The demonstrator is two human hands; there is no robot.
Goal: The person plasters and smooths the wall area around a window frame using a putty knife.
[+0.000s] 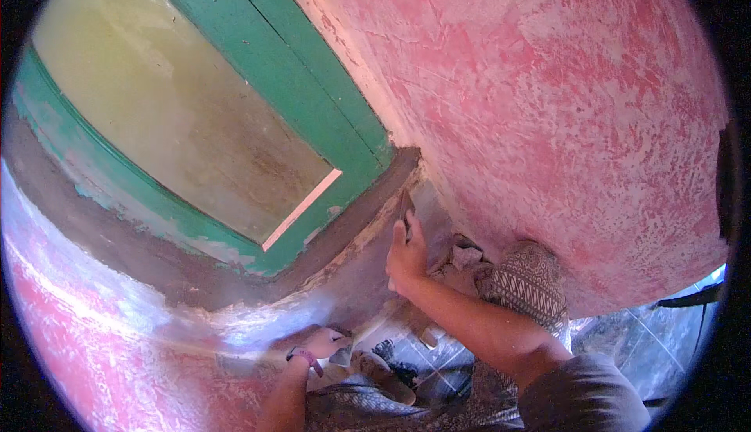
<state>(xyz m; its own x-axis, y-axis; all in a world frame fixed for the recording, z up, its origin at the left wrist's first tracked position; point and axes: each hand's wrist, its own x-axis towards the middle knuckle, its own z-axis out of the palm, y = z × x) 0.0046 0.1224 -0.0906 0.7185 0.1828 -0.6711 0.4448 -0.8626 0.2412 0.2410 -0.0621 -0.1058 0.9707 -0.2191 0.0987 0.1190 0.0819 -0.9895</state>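
Note:
My right hand (408, 250) is raised to the inner corner below the green frame (336, 131). Its fingers are closed round a narrow, flat brown tool (406, 204), whose upper end meets the corner plaster. The exact kind of this tool is unclear. Lower and to the left, my left hand (322, 343) is closed on a small tool with a grey, blade-like part (343, 355), perhaps a putty knife. A wristband shows at that wrist. Between frame and wall face runs a rough brown mortar band (195, 279), curving up into the corner.
A mottled pink wall (547, 103) rises close on the right. The frame holds a yellowish pane (188, 96). Broken rubble (467, 254) lies at the wall's foot beside my patterned-cloth knee (528, 279). Grey tiled floor (645, 346) spreads at lower right.

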